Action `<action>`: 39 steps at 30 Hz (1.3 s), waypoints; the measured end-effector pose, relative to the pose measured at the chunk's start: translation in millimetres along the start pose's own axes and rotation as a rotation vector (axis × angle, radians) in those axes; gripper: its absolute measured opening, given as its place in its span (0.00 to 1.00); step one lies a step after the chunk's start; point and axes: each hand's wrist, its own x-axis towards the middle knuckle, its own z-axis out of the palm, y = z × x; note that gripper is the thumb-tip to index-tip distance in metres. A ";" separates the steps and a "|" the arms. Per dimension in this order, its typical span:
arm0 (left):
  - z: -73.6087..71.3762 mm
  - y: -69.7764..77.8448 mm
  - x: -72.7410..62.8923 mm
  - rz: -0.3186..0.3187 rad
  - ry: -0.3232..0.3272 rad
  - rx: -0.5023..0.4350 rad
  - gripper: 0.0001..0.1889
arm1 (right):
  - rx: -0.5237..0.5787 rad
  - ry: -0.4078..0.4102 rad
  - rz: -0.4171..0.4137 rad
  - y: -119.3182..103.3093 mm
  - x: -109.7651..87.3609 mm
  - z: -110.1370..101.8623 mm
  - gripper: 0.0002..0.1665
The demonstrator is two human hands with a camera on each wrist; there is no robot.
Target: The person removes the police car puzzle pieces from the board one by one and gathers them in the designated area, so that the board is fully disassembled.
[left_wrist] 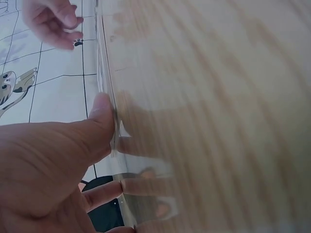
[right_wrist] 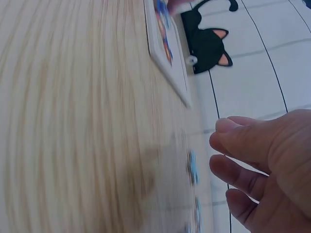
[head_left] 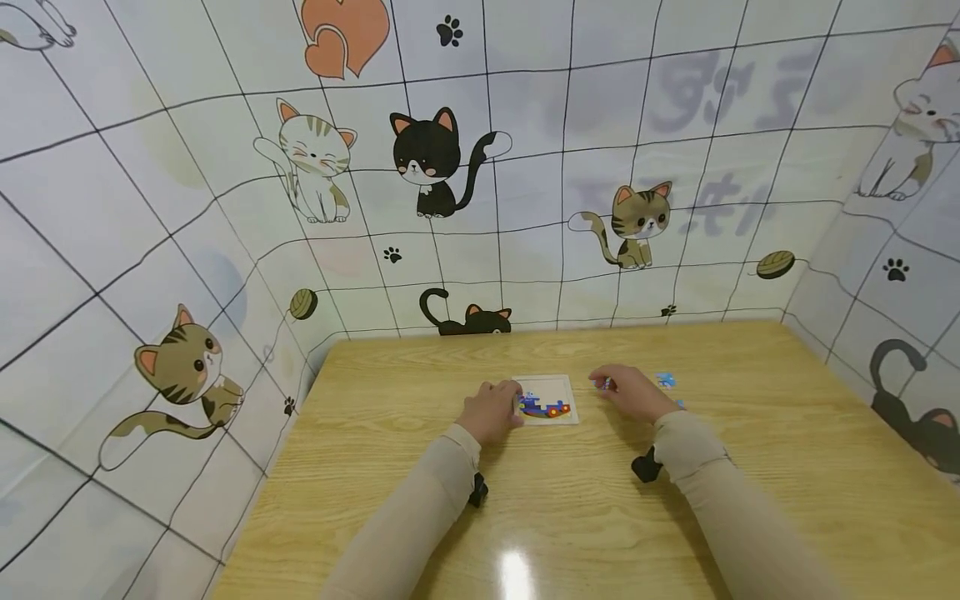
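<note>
A jigsaw puzzle board (head_left: 555,388) with a white frame and a partly filled blue, red and yellow picture lies on the table. My left hand (head_left: 491,412) holds it at the left edge, thumb on the near side and fingers toward the back. In the left wrist view, that hand's thumb (left_wrist: 103,114) and fingertips reach down to the tabletop level. To the right of the board, my right hand (head_left: 633,392) hovers low with loosely bent fingers. A small blue puzzle piece (head_left: 602,383) shows by its fingertips. The right wrist view shows nothing between thumb and fingers.
More blue puzzle pieces (head_left: 665,380) lie right of the board, one partly hidden by the right hand and sleeve. The wooden table (head_left: 420,367) meets cat-patterned sheeting (head_left: 525,250) at the back and sides.
</note>
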 end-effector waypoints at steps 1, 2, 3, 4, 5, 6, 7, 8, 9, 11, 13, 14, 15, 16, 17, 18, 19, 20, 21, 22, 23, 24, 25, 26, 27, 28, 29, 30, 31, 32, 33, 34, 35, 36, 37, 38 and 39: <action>-0.1 -0.2 0.3 -0.005 -0.002 -0.002 0.24 | 0.005 -0.010 -0.012 -3.1 4.7 3.5 0.17; 0.0 -0.5 0.7 -0.007 -0.002 -0.003 0.24 | 0.009 -0.021 -0.025 -6.5 9.3 7.1 0.17; 0.1 -0.8 0.9 -0.008 -0.004 0.002 0.24 | 0.012 -0.033 -0.036 -10.5 13.7 10.6 0.17; 0.5 -1.0 1.3 -0.009 -0.008 0.007 0.24 | 0.022 -0.047 -0.036 -14.3 18.0 14.5 0.17; 0.2 -1.1 1.5 -0.009 -0.006 0.008 0.24 | 0.032 -0.061 -0.034 -18.0 22.4 18.0 0.17; 0.3 -1.0 1.7 -0.011 -0.009 0.009 0.25 | 0.046 -0.078 -0.033 -21.7 26.6 21.6 0.17; -0.1 -0.9 2.0 -0.013 -0.012 0.008 0.25 | 0.057 -0.095 -0.029 -25.7 30.4 24.8 0.17; -0.6 -0.6 2.1 -0.015 -0.014 0.002 0.25 | 0.067 -0.110 -0.022 -29.9 34.0 27.8 0.17; -1.1 -0.4 2.4 -0.018 -0.016 0.000 0.25 | 0.073 -0.125 -0.014 -33.7 37.2 30.6 0.18; -1.6 -0.5 3.1 -0.024 -0.026 0.002 0.27 | 0.079 -0.159 -0.004 -41.0 43.3 36.0 0.18; -1.9 -1.0 3.9 -0.030 -0.032 0.012 0.29 | 0.066 -0.180 -0.001 -47.9 48.3 40.3 0.20; -2.1 -1.2 4.2 -0.031 -0.034 0.022 0.30 | 0.055 -0.186 0.004 -50.6 50.5 42.5 0.20; -2.3 -1.6 4.5 -0.033 -0.036 0.033 0.31 | 0.046 -0.191 0.006 -52.9 52.5 44.4 0.21; -2.6 -2.1 4.6 -0.034 -0.041 0.043 0.32 | 0.038 -0.192 0.009 -54.9 54.2 46.3 0.21; -2.6 -2.8 4.7 -0.036 -0.046 0.054 0.33 | 0.024 -0.192 0.012 -56.5 55.6 47.9 0.22; -2.7 -3.5 4.6 -0.036 -0.050 0.062 0.34 | 0.011 -0.191 0.015 -58.1 56.7 49.4 0.22; -2.9 -4.1 4.4 -0.035 -0.059 0.071 0.35 | -0.002 -0.190 0.017 -59.2 57.6 50.7 0.22; -3.1 -4.6 4.1 -0.034 -0.069 0.076 0.36 | -0.018 -0.189 0.013 -60.1 58.3 51.8 0.22; -3.2 -5.2 4.1 -0.033 -0.075 0.073 0.38 | -0.033 -0.189 0.009 -61.0 58.8 52.7 0.21; -3.5 -5.8 4.0 -0.031 -0.083 0.075 0.39 | -0.050 -0.186 0.000 -61.6 59.2 53.5 0.20; -4.0 -6.1 3.9 -0.029 -0.089 0.078 0.39 | -0.063 -0.186 -0.010 -61.8 59.5 54.1 0.18; -4.8 -6.3 3.9 -0.026 -0.094 0.080 0.39 | -0.073 -0.185 -0.015 -62.2 59.8 54.7 0.17; -5.5 -6.1 4.0 -0.024 -0.098 0.084 0.39 | -0.076 -0.185 -0.018 -62.2 59.8 54.9 0.16; -6.4 -5.8 4.1 -0.023 -0.103 0.087 0.39 | -0.080 -0.182 -0.021 -62.3 60.0 55.2 0.15; -7.2 -5.5 4.2 -0.023 -0.105 0.092 0.38 | -0.080 -0.181 -0.021 -62.3 60.1 55.4 0.15; -7.6 -5.6 4.4 -0.022 -0.108 0.101 0.38 | -0.082 -0.178 -0.025 -62.1 60.3 55.6 0.14; -7.5 -5.8 5.1 -0.024 -0.109 0.103 0.37 | -0.081 -0.177 -0.023 -62.1 60.4 55.9 0.14; -7.7 -5.5 5.1 -0.027 -0.110 0.106 0.37 | -0.078 -0.173 -0.021 -62.4 60.6 56.0 0.14; -7.7 -5.1 5.3 -0.029 -0.109 0.107 0.37 | -0.074 -0.169 -0.022 -62.5 60.6 56.2 0.14; -7.2 -4.8 5.8 -0.032 -0.110 0.110 0.37 | -0.071 -0.163 -0.024 -62.2 60.7 56.7 0.14; -6.8 -4.3 6.1 -0.034 -0.108 0.114 0.37 | -0.065 -0.158 -0.022 -62.1 60.8 57.1 0.14; -6.2 -3.8 6.5 -0.036 -0.108 0.117 0.37 | -0.060 -0.152 -0.021 -61.9 60.9 57.7 0.14; -6.0 -3.0 6.7 -0.041 -0.110 0.120 0.37 | -0.053 -0.147 -0.016 -62.1 60.9 58.1 0.14; -6.1 -1.9 6.5 -0.044 -0.111 0.125 0.36 | -0.047 -0.141 -0.009 -62.2 61.1 58.6 0.14; -5.6 -1.5 6.9 -0.047 -0.111 0.128 0.36 | -0.040 -0.137 -0.002 -62.0 61.4 59.4 0.14; -5.1 -1.0 7.3 -0.052 -0.111 0.130 0.37 | -0.034 -0.135 0.004 -62.1 61.8 60.0 0.14; -4.9 -0.7 7.4 -0.055 -0.110 0.133 0.37 | -0.023 -0.136 0.016 -62.7 62.0 60.1 0.15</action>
